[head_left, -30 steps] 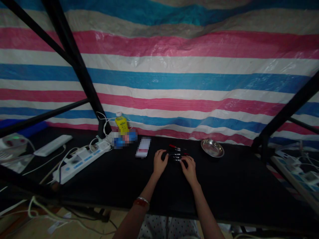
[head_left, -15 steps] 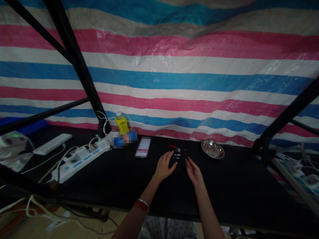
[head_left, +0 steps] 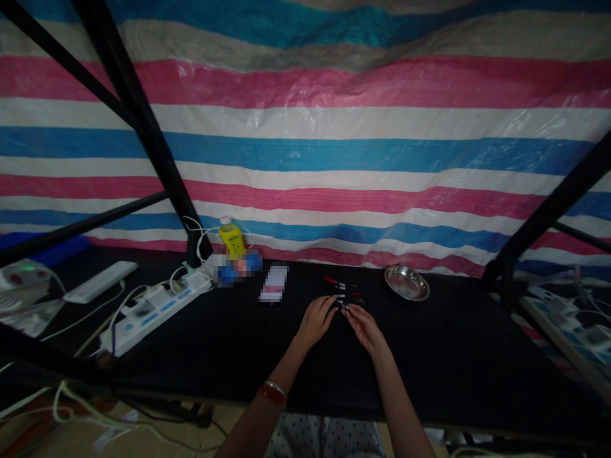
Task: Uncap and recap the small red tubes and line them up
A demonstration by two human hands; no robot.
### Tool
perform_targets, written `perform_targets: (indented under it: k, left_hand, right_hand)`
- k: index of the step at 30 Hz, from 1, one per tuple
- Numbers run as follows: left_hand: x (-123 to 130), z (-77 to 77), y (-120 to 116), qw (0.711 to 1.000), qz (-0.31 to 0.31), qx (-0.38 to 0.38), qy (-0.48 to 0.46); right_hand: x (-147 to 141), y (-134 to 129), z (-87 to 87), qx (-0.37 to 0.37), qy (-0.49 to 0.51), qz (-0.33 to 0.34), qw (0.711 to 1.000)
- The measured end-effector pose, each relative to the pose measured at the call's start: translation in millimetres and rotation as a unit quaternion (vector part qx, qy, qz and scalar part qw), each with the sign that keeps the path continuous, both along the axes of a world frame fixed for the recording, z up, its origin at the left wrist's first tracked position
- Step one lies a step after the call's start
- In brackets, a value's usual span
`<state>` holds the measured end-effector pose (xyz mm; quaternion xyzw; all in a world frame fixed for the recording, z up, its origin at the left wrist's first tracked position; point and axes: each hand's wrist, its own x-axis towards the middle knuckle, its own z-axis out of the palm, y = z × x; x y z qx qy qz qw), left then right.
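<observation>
Both hands meet over the black tabletop (head_left: 229,350), around a small dark tube with silver parts (head_left: 342,306). My left hand (head_left: 317,322) has its fingertips closed at the tube's left end. From the other side, the fingertips of my right hand (head_left: 365,327) pinch its right end. Fingers cover much of the tube, so its exact kind is hidden. Just beyond lie a slim red-and-black piece (head_left: 330,280), a small silver-ended piece (head_left: 340,295) and a dark piece with a red part (head_left: 357,295).
A round shallow metal dish (head_left: 407,284) stands at the right. Left of my hands lies a blurred phone (head_left: 273,284); behind it is a yellow bottle (head_left: 232,239). A white power strip (head_left: 155,316) with cables lies further left. Black frame bars (head_left: 157,143) flank the striped sheet (head_left: 305,152).
My right hand has moved left and meets my left hand. My left fingers have drawn in and closed on the small tube lying near them.
</observation>
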<state>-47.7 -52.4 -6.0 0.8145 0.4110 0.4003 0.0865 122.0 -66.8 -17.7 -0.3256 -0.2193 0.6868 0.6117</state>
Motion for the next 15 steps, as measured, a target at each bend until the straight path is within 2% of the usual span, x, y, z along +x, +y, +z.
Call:
perform_targets:
  k: [5, 11, 15]
  left_hand:
    - [0.0, 1.9, 1.5, 1.000, 0.010, -0.003, -0.014]
    - [0.1, 1.8, 3.2, 0.999, 0.028, -0.011, 0.017]
    - [0.7, 2.3, 5.8, 0.996, 0.072, -0.016, 0.044]
  right_hand:
    - [0.5, 1.0, -2.0, -0.007, 0.000, -0.020, 1.000]
    - [-1.3, 1.1, -3.7, -0.006, -0.024, -0.029, 0.999]
    - [-1.6, 3.5, -6.0, -0.006, -0.057, -0.084, 0.995]
